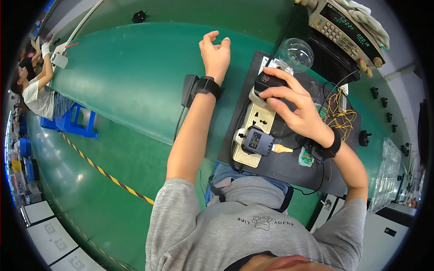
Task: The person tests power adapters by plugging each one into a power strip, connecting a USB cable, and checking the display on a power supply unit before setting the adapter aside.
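Note:
My right hand (296,101) grips a black power adapter (267,81) at the far end of a cream power strip (246,157). Thumb and fingers lie on the adapter's near and right sides; whether it is fully seated cannot be seen. A second dark adapter (257,141) sits in the strip's near end, with a pale yellow connector (282,148) at its side. My left hand (215,56) is raised over the green table, its fingers loosely bent and apart, holding nothing. Beside my left wristband is another black adapter (189,90) with a cable.
A bench power meter (346,34) stands at the back right, near a clear glass bulb (296,54). Yellow wires (340,118) and a small circuit board (306,157) lie on the black mat (289,171). Several black plugs sit further right; a co-worker (40,95) sits far left.

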